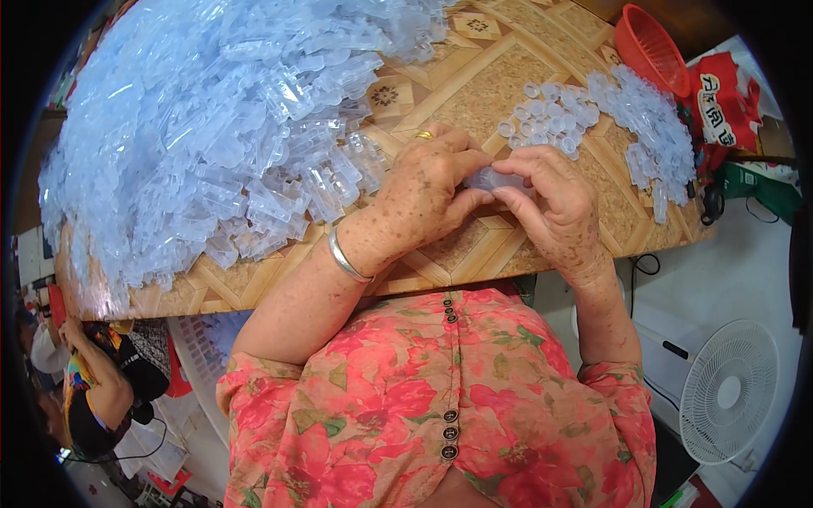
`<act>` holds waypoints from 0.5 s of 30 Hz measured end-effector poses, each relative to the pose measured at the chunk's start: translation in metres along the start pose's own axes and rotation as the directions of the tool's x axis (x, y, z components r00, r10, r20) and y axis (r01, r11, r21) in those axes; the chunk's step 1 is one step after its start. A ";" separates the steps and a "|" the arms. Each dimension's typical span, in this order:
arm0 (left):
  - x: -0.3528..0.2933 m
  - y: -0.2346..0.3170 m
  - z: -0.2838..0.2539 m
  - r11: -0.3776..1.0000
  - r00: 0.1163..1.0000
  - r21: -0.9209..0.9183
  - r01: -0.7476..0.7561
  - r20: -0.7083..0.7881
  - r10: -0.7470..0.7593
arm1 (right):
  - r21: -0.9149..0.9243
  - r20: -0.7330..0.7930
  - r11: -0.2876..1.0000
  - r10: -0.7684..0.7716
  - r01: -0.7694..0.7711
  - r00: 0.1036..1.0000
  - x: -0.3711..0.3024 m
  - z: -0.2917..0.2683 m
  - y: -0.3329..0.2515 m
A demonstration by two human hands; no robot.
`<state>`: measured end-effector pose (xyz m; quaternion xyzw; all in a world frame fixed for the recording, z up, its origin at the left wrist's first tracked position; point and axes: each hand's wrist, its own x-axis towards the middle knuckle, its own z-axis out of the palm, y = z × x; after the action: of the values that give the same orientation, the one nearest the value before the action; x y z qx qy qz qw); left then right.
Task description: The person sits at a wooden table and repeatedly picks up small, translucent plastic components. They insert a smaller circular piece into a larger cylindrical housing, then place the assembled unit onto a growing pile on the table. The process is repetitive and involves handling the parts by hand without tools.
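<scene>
Near the table's front edge, my left hand (428, 182) and my right hand (555, 199) meet with fingers closed round a small translucent plastic container (505, 180). Fingertips pinch it from both sides and hide much of its shape. A large heap of clear plastic pieces (229, 118) spreads over the table to the left, its nearest pieces close to my left wrist. Beyond my right hand lies a loose cluster of small round clear caps (550, 116).
At the right lie another pile of clear pieces (648, 123), a red plastic basket (650, 51) and a red bag (726, 102) by the patterned table (474, 93). A white fan (728, 391) stands at lower right. Another person (97, 385) is at far left.
</scene>
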<state>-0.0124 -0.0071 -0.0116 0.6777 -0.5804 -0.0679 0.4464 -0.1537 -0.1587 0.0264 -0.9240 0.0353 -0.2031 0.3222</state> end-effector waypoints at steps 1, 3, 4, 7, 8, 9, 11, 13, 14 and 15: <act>-0.001 -0.002 0.002 1.000 1.000 -0.012 -0.005 -0.007 0.005 | -0.002 0.005 1.000 0.006 -0.006 1.000 0.001 0.001 0.001; -0.001 -0.005 0.005 0.999 1.000 -0.038 -0.016 -0.019 0.015 | -0.007 0.026 1.000 0.014 -0.013 1.000 0.002 0.001 0.001; -0.001 -0.005 0.006 0.999 1.000 -0.041 -0.009 -0.010 0.009 | -0.009 0.043 1.000 0.017 -0.017 0.999 0.002 0.001 0.000; 0.000 -0.003 0.007 0.999 1.000 -0.038 0.000 0.006 0.000 | -0.125 0.106 0.992 -0.015 0.028 0.994 0.012 -0.005 -0.008; 0.000 -0.004 0.006 1.000 1.000 -0.027 -0.003 0.002 0.003 | -0.177 0.130 0.983 -0.032 0.055 0.991 0.014 -0.005 -0.011; -0.002 -0.005 0.006 1.000 1.000 -0.016 -0.007 -0.002 0.007 | -0.150 0.148 0.987 -0.026 0.049 0.989 0.014 -0.004 -0.011; -0.003 -0.006 0.006 1.000 1.000 -0.014 -0.013 -0.013 0.013 | -0.118 0.171 0.992 -0.027 0.047 0.985 0.018 -0.005 -0.009; -0.003 -0.006 0.006 1.000 1.000 -0.024 -0.012 -0.014 0.012 | -0.138 0.136 0.990 0.002 0.017 0.991 0.013 -0.004 -0.010; -0.002 -0.006 0.006 0.999 1.000 -0.035 -0.007 -0.010 0.007 | -0.147 0.117 0.989 0.016 0.001 0.993 0.009 -0.003 -0.010; -0.001 -0.005 0.007 0.999 1.000 -0.046 -0.002 -0.005 0.002 | -0.133 0.111 0.991 0.033 -0.018 0.993 0.007 -0.004 -0.010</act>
<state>-0.0134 -0.0099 -0.0194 0.6668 -0.5782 -0.0791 0.4635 -0.1497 -0.1544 0.0371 -0.9527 0.0424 -0.1435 0.2644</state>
